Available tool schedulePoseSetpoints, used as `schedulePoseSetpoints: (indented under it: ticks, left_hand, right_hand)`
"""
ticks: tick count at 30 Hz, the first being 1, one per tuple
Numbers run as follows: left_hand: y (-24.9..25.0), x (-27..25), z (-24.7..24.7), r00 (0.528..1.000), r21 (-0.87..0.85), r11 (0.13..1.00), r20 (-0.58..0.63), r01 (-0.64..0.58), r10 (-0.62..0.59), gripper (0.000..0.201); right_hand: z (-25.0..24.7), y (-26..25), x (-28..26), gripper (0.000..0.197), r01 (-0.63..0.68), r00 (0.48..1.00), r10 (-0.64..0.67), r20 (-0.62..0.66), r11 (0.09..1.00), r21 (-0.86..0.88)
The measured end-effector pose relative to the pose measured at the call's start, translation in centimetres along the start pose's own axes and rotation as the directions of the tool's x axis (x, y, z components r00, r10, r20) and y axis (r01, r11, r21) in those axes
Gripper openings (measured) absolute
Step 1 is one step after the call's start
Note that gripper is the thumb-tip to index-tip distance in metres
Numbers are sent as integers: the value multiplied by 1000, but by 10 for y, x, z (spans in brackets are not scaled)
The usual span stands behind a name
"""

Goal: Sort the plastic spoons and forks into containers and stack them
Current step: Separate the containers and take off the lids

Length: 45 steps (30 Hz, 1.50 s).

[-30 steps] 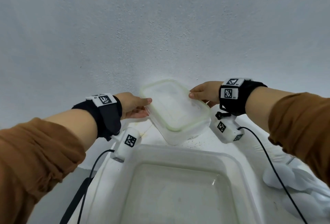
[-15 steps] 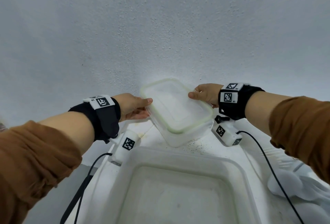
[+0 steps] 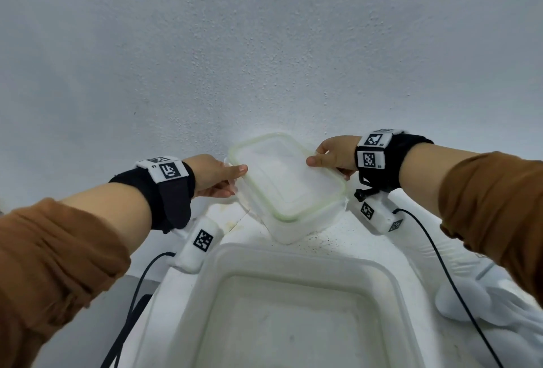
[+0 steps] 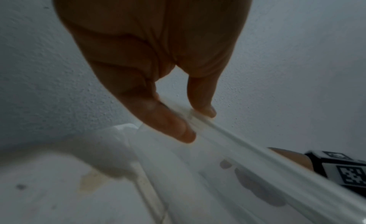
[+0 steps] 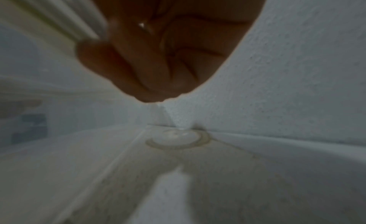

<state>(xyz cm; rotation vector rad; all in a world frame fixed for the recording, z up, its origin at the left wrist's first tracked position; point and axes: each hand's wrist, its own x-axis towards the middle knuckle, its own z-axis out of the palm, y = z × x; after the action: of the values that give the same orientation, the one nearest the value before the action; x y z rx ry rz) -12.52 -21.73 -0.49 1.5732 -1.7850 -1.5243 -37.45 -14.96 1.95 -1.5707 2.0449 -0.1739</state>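
step: stacking, judged | left hand (image 3: 216,175) pinches lidded container (image 3: 286,182) at its left edge, right hand (image 3: 333,156) grips right edge | container held tilted, over table by wall, beyond big tub (image 3: 296,262) | next: level it, lower squarely

Translucent lidded container (image 3: 286,179), green-rimmed, tilted above the white table; larger open container (image 3: 299,309) lies nearer, empty.

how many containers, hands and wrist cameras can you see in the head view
containers: 2, the small lidded container and the large open container
hands: 2, the left hand and the right hand, both gripping the small one
wrist cameras: 2, left and right
total: 6
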Motion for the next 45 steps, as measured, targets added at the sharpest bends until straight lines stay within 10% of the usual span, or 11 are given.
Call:
schedulePoseSetpoints:
  ticks: [13, 20, 25, 38, 45]
  left_hand:
    - [58, -49, -19, 994, 86, 991, -24, -100, 103, 31]
    - [90, -109, -21, 988, -213, 965, -10, -152, 154, 89]
    - [99, -135, -30, 988, -375, 918, 28, -131, 153, 108]
    - [83, -135, -43, 986, -355, 923, -133, -146, 105, 15]
    - [88, -133, -43, 953, -182, 955, -235, -235, 190, 25]
  right_hand:
    - [-58, -28, -48, 36, 105, 979, -63, -195, 971, 216]
    - [-64, -64, -100, 11, 353, 899, -295, -323, 926, 134]
    - [-52, -77, -120, 34, 404, 850, -364, -380, 914, 28]
    - [-28, -67, -131, 24, 419, 829, -419, -370, 904, -86]
    - [-27, -46, -118, 22, 197, 908, -176, -381, 980, 17]
